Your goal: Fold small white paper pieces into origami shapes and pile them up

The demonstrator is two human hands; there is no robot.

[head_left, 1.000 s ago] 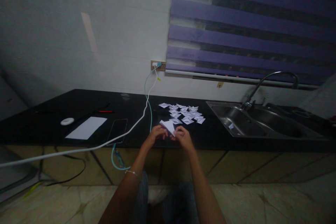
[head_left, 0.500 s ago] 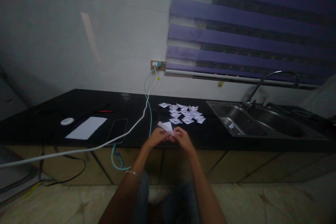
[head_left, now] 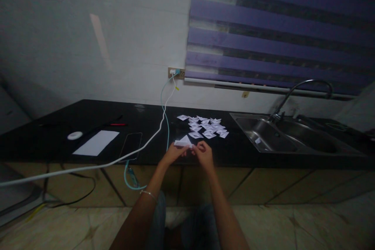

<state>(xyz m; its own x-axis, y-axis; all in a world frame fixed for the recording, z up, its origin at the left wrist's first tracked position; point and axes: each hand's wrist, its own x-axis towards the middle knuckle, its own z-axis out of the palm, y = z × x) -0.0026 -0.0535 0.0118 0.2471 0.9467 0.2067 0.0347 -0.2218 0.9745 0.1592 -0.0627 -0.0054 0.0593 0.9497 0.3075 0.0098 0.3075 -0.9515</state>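
Observation:
A folded sheet of white paper [head_left: 184, 141] is held at the counter's front edge, its peak pointing up and a band along its lower side. My left hand [head_left: 175, 153] is closed on the paper's lower left part. At its right corner my right hand [head_left: 203, 153] pinches it, fingers curled. Just beyond the hands lie several folded paper boats [head_left: 208, 127] in a loose cluster. The undersides of the fingers are partly hidden.
On the black counter [head_left: 158, 125], to the left, lie a stack of white paper [head_left: 96, 143], a phone [head_left: 131, 145], a red pen [head_left: 118, 124] and a round white object [head_left: 75, 135]. A white cable [head_left: 152, 136] crosses the front edge. A steel sink [head_left: 263, 136] is at right.
The folded paper has turned and now shows a peaked shape with a lower band. My right hand has shifted slightly, its fingers at the paper's right corner.

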